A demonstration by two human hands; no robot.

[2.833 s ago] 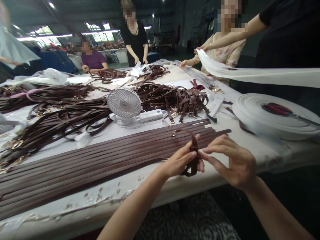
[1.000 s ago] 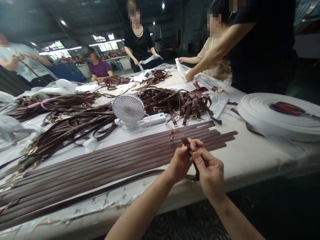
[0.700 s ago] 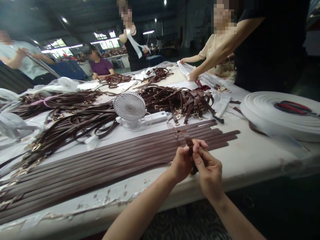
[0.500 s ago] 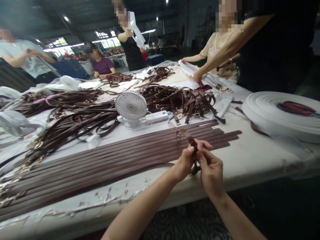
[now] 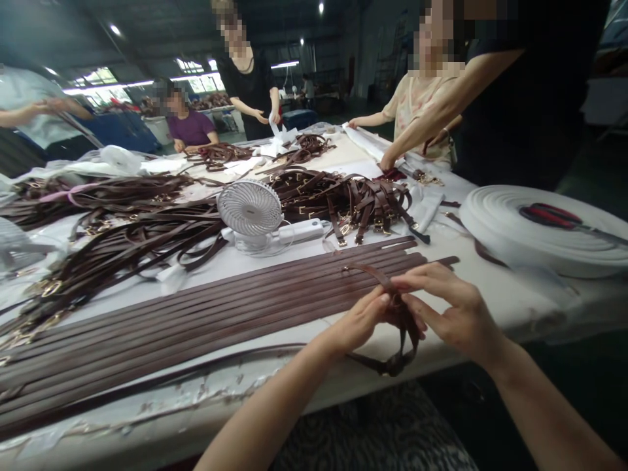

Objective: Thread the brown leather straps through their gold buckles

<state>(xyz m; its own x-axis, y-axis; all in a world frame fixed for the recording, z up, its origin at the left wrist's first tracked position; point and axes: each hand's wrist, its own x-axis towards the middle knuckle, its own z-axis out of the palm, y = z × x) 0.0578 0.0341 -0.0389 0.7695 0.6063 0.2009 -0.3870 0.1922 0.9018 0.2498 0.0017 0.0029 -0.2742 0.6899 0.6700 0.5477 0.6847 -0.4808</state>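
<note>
At the near edge of the table [image 5: 495,297], the left hand [image 5: 360,322] pinched a leather strap [image 5: 373,275] between thumb and fingers [image 5: 379,303]. The right hand [image 5: 461,313] gripped the same strap just beside it. The strap's loop hung below the table edge, while its far end rested on the row of flat straps [image 5: 196,317] near a small white fan [image 5: 250,210].

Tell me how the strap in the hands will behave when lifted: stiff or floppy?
Probably floppy: the strap sags in a loop under the left hand and right hand. Likely light, since the hands only pinch it. Its long tail trails along the table, so it may drag when pulled.
</note>
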